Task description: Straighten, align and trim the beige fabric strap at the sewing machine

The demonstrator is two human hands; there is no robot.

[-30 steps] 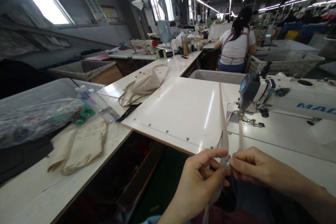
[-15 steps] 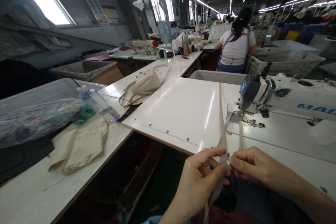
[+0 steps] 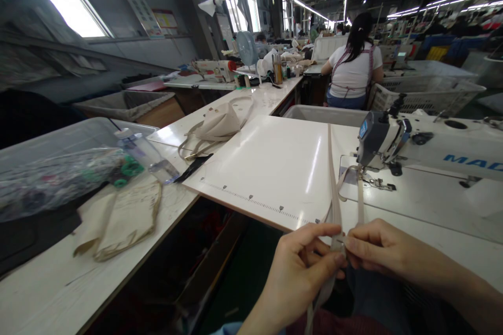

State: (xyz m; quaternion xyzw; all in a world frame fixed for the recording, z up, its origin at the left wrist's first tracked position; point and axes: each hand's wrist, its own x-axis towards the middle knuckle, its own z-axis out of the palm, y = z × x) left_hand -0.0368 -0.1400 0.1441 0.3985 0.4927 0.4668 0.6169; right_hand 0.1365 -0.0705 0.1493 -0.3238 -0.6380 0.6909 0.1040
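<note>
The left hand (image 3: 304, 256) has its thumb and fingers closed on a pale strap (image 3: 334, 188). The right hand (image 3: 375, 246) has its thumb and finger pinched close together at the strap's edge, but what they grip is too small to tell. The strap lies along the white counter (image 3: 271, 162), comes over its front edge to both hands, and hangs down below the left one. Just past the right hand, another strip (image 3: 360, 201) runs up to the sewing machine (image 3: 436, 138). The step in hand looks like careful fingertip work on one small spot. I think the next move calls for a steady left hand and a light, neat right pinch.
</note>
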